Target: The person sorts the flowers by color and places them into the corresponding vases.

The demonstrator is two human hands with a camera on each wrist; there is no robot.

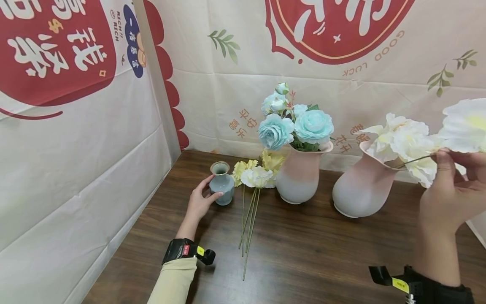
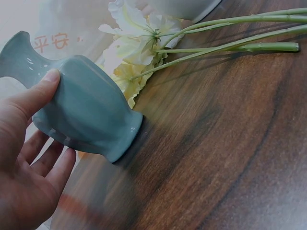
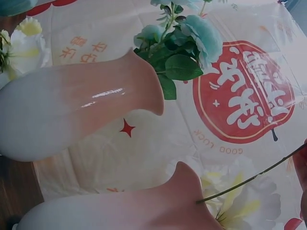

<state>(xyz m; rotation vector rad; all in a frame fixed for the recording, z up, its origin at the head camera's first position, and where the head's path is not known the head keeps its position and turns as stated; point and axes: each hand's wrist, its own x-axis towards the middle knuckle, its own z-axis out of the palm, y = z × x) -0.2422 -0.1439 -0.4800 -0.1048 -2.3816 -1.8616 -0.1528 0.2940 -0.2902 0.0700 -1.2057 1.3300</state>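
Near the worktop's (image 1: 311,257) far right corner, the right hand (image 1: 453,196) is pinching a white artificial flower (image 1: 465,126) by its stem (image 1: 417,160). Bloom is sitting above the fingers; bare end is pointing left. Key relation: stem's long axis is running roughly along the far edge, end meeting the mouth of the rightmost pink-and-white vase (image 1: 360,188), just left of that hand. Can't tell whether it's passing inside the lip or lying over it. White blooms (image 1: 406,139) are crowding that mouth.

Right hand is being the nearer one by far. Left hand (image 1: 200,202) is gripping the small blue-grey vase (image 1: 222,187) between thumb and fingers, toward the far left corner, well apart. Loose yellow and white flowers (image 1: 258,177) are lying just beside it, stems pointing nearward.
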